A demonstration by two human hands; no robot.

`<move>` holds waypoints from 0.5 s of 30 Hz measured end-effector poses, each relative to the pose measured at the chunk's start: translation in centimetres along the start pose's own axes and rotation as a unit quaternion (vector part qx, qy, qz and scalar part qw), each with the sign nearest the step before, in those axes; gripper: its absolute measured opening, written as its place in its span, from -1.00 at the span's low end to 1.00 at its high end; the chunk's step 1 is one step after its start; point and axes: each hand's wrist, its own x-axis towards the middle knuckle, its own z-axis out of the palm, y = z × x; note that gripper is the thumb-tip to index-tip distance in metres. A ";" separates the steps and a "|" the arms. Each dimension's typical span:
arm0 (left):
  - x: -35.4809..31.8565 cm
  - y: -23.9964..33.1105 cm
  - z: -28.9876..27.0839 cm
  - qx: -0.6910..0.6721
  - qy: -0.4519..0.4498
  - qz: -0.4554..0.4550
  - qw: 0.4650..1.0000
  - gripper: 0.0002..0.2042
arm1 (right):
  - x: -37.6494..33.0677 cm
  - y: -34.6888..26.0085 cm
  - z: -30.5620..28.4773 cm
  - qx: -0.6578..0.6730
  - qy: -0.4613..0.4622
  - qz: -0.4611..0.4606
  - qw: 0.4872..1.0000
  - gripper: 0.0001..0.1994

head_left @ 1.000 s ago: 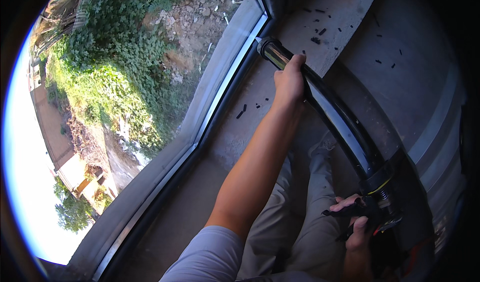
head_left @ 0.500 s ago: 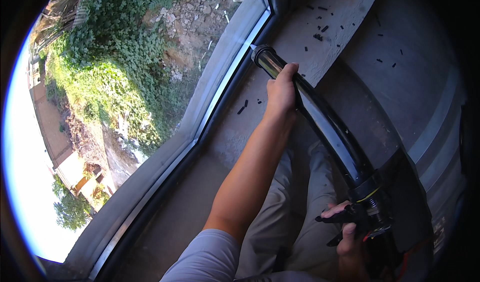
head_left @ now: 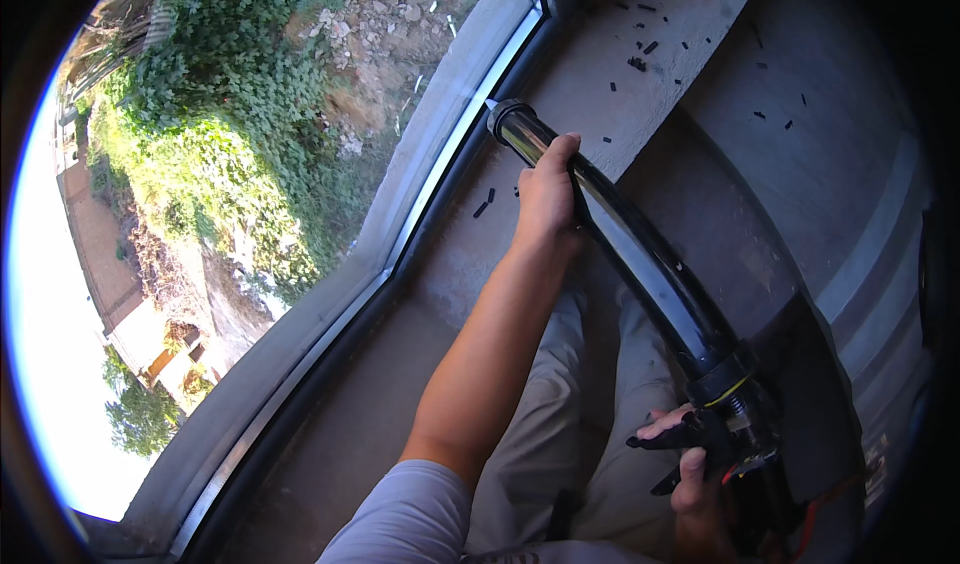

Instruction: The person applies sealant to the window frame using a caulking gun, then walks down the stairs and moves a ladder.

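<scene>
Dark print at the hem of the grey shirt is too blurred to read. The right hand has its fingers gripping the rear of a black sealant gun; the left hand closes its fingers around the front barrel. The gun slants over the straight edge of a ledge, open air to its right. Its pale nozzle points at the window frame; contact is unclear. Greenery lies beyond.

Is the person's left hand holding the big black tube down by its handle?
Not quite: the head view shows the left hand holding the big black tube up near its pale tip. The right hand is at the handle.
</scene>
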 end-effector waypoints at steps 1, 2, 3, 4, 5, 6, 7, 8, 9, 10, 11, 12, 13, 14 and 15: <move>-0.2 -0.2 -0.5 -0.004 0.000 -0.002 1.000 -0.72 | -0.1 -0.1 -0.2 -0.027 0.002 0.002 1.000 -0.41; -0.5 -0.3 -1.4 0.002 0.007 -0.022 1.000 -0.71 | -0.2 -0.3 -0.5 -0.010 -0.017 0.004 1.000 -0.42; -1.3 -0.7 -2.6 -0.007 0.011 -0.020 1.000 -0.71 | -0.4 -0.4 -0.8 -0.005 -0.024 0.012 1.000 -0.43; -2.1 -1.2 -3.7 -0.018 0.041 -0.018 0.999 -0.72 | -0.9 -0.7 -1.6 0.002 -0.052 0.054 0.997 -0.42; -2.9 -1.3 -5.1 -0.040 0.056 -0.040 0.997 -0.72 | -1.3 -0.5 -2.0 0.135 -0.043 0.102 0.985 -0.55; -3.8 -1.8 -6.1 -0.053 0.077 -0.038 0.995 -0.73 | -2.1 -0.6 -2.5 0.127 -0.015 0.113 0.985 -0.49; -4.9 -2.3 -7.2 -0.074 0.099 -0.052 0.991 -0.72 | -3.0 -0.5 -3.0 0.090 -0.006 0.137 0.986 -0.43; -6.1 -2.7 -8.0 -0.069 0.114 -0.062 0.989 -0.71 | -3.5 0.1 -4.1 0.255 -0.083 0.181 0.946 -0.34; -7.1 -3.2 -8.6 -0.063 0.145 -0.081 0.984 -0.69 | -3.9 0.8 -5.3 0.400 -0.154 0.218 0.877 -0.25; -8.1 -3.9 -8.8 -0.077 0.145 -0.092 0.982 -0.68 | -5.6 0.9 -5.4 0.448 -0.100 0.295 0.838 -0.13; -9.1 -4.6 -8.8 -0.090 0.163 -0.113 0.976 -0.66 | -6.5 1.4 -6.1 0.441 -0.116 0.309 0.835 -0.14; -10.0 -5.4 -8.6 -0.091 0.161 -0.111 0.976 -0.64 | -7.3 2.1 -6.9 0.433 -0.133 0.321 0.832 -0.14; -10.7 -6.0 -8.3 -0.086 0.159 -0.119 0.976 -0.62 | -8.0 2.8 -7.6 0.434 -0.149 0.315 0.831 -0.15; -11.2 -6.7 -7.9 -0.087 0.164 -0.117 0.976 -0.61 | -9.0 3.3 -8.1 0.471 -0.101 0.318 0.817 -0.26; -11.6 -7.5 -7.3 -0.092 0.155 -0.107 0.978 -0.61 | -9.6 3.9 -8.8 0.454 -0.104 0.297 0.834 -0.30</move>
